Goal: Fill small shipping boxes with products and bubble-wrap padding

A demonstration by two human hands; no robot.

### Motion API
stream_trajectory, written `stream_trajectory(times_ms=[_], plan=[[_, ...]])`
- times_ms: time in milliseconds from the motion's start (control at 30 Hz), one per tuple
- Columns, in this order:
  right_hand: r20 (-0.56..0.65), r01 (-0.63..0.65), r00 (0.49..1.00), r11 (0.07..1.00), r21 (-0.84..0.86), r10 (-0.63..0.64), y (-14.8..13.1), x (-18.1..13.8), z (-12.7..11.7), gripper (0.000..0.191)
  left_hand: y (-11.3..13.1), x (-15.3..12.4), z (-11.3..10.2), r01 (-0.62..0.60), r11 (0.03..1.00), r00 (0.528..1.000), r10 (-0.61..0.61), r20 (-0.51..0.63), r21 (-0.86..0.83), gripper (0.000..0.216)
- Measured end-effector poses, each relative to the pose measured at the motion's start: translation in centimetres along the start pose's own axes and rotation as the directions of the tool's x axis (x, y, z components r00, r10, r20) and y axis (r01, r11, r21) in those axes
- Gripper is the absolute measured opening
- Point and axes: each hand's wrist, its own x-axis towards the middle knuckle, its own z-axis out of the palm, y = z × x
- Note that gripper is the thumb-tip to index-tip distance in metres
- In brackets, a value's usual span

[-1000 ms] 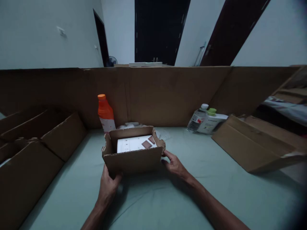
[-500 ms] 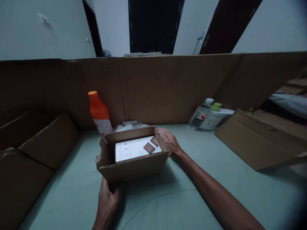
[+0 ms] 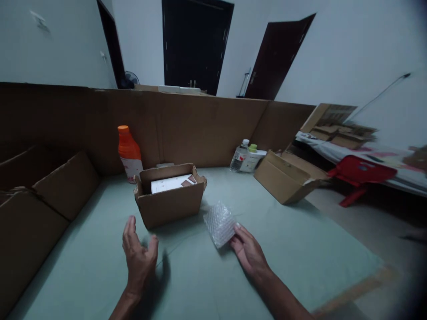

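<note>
Pinching bubble wrap (image 3: pixel 219 223) by one edge between thumb and fingers of the right hand (image 3: pixel 248 251), near the right end of an open box (image 3: pixel 170 204) on the table (image 3: pixel 203 284). Holding the left hand (image 3: pixel 138 258) empty, thumb and fingers parted, just in front of the box. Cannot tell wrap touching the table from wrap held just above. Can make out only the top of a white pack (image 3: pixel 168 183) in the box and, far right, a blurred red chair (image 3: pixel 362 171).
</note>
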Motion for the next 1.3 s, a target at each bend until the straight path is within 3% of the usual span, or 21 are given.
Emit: stream_trajectory(times_ms=[100, 167, 233, 267, 333, 467, 667, 767, 867, 967, 1033, 1133, 1167, 1233, 1300], plan=[[0.020, -0.216, 0.975, 0.926, 0.310, 0.221, 0.9, -5.3, 1.3, 0.032, 2.2, -3.7, -1.5, -0.071, 0.997, 0.990, 0.076, 0.121, -0.043, 0.056], [0.070, -0.281, 0.958, 0.871, 0.402, 0.277, 0.9, -7.9, 2.8, 0.030, 3.2, -6.2, -1.8, 0.105, 0.984, 0.952, -0.058, 0.301, -0.144, 0.055], [0.140, -0.316, 0.949, 0.841, 0.439, 0.283, 0.7, -9.7, 4.5, 0.028, 3.6, -8.1, -1.8, 0.375, 0.899, 0.854, -0.241, 0.462, -0.226, 0.064], [0.172, -0.325, 0.945, 0.834, 0.445, 0.277, 0.7, -10.4, 5.4, 0.027, 3.7, -8.7, -1.9, 0.482, 0.836, 0.796, -0.293, 0.530, -0.261, 0.069], [0.215, -0.333, 0.941, 0.830, 0.448, 0.262, 0.7, -11.5, 7.0, 0.025, 3.8, -9.2, -2.2, 0.578, 0.758, 0.719, -0.298, 0.627, -0.303, 0.065], [0.217, -0.320, 0.945, 0.835, 0.448, 0.245, 1.5, -12.9, 9.0, 0.025, 3.8, -8.0, -4.0, 0.536, 0.790, 0.704, -0.223, 0.674, -0.298, 0.041], [0.213, -0.332, 0.939, 0.875, 0.354, 0.270, 2.4, -15.9, 8.3, 0.028, 2.7, -8.0, -5.3, 0.600, 0.763, 0.665, -0.310, 0.680, -0.239, 0.077], [0.221, -0.361, 0.924, 0.900, 0.244, 0.311, 1.5, -17.3, 6.5, 0.036, 2.4, -9.6, -4.7, 0.526, 0.835, 0.600, -0.227, 0.767, -0.164, 0.066], [0.223, -0.355, 0.918, 0.930, 0.098, 0.327, 0.1, -16.7, 4.4, 0.051, 2.9, -11.0, -3.8, 0.456, 0.879, 0.540, -0.148, 0.829, -0.140, 0.053], [0.219, -0.274, 0.929, 0.952, -0.136, 0.298, -0.4, -13.6, 2.9, 0.059, 3.9, -11.8, -3.5, 0.435, 0.886, 0.576, -0.137, 0.806, -0.160, 0.050], [0.254, -0.184, 0.933, 0.947, -0.265, 0.253, 0.2, -10.7, 2.9, 0.061, 4.8, -12.1, -3.9, 0.363, 0.916, 0.630, -0.105, 0.770, -0.173, 0.045], [0.312, -0.053, 0.938, 0.949, -0.310, 0.154, 2.3, -6.9, 4.5, 0.053, 6.2, -12.8, -5.5, 0.133, 0.964, 0.727, 0.064, 0.684, -0.230, 0.033], [0.311, -0.013, 0.944, 0.951, -0.308, 0.113, 3.0, -6.0, 5.3, 0.047, 6.6, -13.0, -6.0, 0.036, 0.965, 0.738, 0.149, 0.658, -0.260, 0.033], [0.291, 0.082, 0.957, 0.946, -0.313, 0.013, 4.1, -4.8, 6.6, 0.036, 7.4, -13.6, -6.9, -0.133, 0.944, 0.708, 0.304, 0.637, -0.303, 0.037], [0.273, 0.177, 0.958, 0.929, -0.325, -0.087, 4.5, -4.4, 7.2, 0.033, 7.9, -14.0, -7.4, -0.230, 0.926, 0.650, 0.374, 0.662, -0.298, 0.041]])
